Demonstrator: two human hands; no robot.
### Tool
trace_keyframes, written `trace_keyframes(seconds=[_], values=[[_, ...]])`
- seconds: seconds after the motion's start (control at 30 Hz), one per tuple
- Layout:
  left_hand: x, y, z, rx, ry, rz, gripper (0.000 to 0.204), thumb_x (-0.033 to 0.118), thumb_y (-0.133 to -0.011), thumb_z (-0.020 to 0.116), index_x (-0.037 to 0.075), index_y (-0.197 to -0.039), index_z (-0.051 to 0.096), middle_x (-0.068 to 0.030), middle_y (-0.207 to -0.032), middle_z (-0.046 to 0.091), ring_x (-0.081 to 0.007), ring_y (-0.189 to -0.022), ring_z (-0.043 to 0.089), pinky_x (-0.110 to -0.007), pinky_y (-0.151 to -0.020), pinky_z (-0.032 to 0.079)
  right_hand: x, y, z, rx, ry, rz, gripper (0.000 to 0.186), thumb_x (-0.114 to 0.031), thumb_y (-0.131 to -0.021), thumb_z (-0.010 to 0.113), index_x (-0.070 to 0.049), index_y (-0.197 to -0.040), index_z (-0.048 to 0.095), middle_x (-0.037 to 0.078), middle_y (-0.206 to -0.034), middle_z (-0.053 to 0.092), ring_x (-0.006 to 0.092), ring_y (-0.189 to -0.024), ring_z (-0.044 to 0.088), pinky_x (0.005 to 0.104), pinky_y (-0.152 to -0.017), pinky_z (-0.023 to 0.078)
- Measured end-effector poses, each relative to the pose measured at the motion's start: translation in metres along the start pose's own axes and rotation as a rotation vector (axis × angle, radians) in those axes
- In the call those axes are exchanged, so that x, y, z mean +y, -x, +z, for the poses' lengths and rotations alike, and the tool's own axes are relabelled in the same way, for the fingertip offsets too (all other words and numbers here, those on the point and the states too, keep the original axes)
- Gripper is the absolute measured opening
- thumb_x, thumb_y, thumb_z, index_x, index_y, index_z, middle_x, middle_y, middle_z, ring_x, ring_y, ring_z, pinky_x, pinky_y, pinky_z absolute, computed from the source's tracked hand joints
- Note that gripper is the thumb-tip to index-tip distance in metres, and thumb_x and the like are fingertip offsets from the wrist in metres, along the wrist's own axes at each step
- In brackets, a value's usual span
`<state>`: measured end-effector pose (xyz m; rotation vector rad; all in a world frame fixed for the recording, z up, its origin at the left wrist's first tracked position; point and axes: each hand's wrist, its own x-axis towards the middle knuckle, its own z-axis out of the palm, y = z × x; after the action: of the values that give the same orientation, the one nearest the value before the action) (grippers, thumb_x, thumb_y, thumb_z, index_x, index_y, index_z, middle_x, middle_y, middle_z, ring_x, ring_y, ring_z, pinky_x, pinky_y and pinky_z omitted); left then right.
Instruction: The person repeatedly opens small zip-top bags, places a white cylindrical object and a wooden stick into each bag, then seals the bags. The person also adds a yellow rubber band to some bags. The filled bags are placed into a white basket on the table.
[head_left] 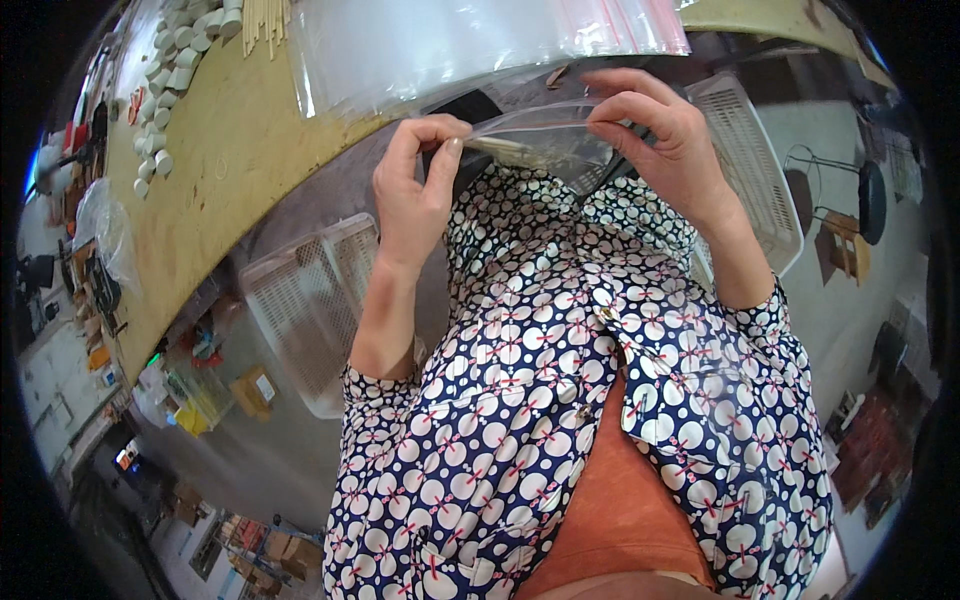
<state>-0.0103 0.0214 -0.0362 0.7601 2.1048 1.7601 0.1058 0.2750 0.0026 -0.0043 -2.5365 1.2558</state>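
Note:
Between my hands hangs a clear plastic zip bag (560, 150), held by its top edge above my lap. Some pale, thin sticks (510, 150) show through the plastic on its left side. My left hand (415, 180) pinches the left corner of the bag's mouth between thumb and forefinger. At the opposite corner, my right hand (660, 140) grips the edge with thumb and forefinger, its other fingers raised. Just beyond, a stack of flat clear bags (480, 50) with pinkish-red lines lies over the table's edge.
A yellowish table (260, 140) curves across the front and left. On it are many white cylinders (160, 110) and a bundle of wooden sticks (264, 22). White plastic baskets (310, 300) stand low on my left, and another basket (750, 160) on my right. A stool (845, 245) is farther right.

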Motion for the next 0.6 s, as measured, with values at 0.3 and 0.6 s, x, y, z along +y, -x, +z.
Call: trace_keyframes(seconds=[0.3, 0.6], values=[[0.01, 0.005, 0.003, 0.149, 0.351, 0.07, 0.008, 0.006, -0.106, 0.055, 0.0, -0.111, 0.057, -0.0102, -0.113, 0.065, -0.0141, -0.103, 0.062, -0.03, -0.095, 0.05, 0.004, 0.013, -0.005, 0.049, -0.684, 0.336, 0.014, -0.005, -0.097, 0.069, 0.002, -0.11, 0.068, 0.006, -0.102, 0.073, 0.014, -0.098, 0.071, 0.027, -0.089, 0.058], [0.006, 0.014, -0.004, 0.184, 0.409, -0.016, 0.008, 0.005, -0.106, 0.054, 0.002, -0.11, 0.059, -0.01, -0.114, 0.066, -0.0162, -0.103, 0.065, -0.032, -0.094, 0.053, 0.005, 0.014, -0.001, -0.004, -0.631, 0.355, 0.012, -0.008, -0.099, 0.066, 0.002, -0.106, 0.069, 0.006, -0.097, 0.073, 0.0135, -0.095, 0.073, 0.0252, -0.084, 0.057]])
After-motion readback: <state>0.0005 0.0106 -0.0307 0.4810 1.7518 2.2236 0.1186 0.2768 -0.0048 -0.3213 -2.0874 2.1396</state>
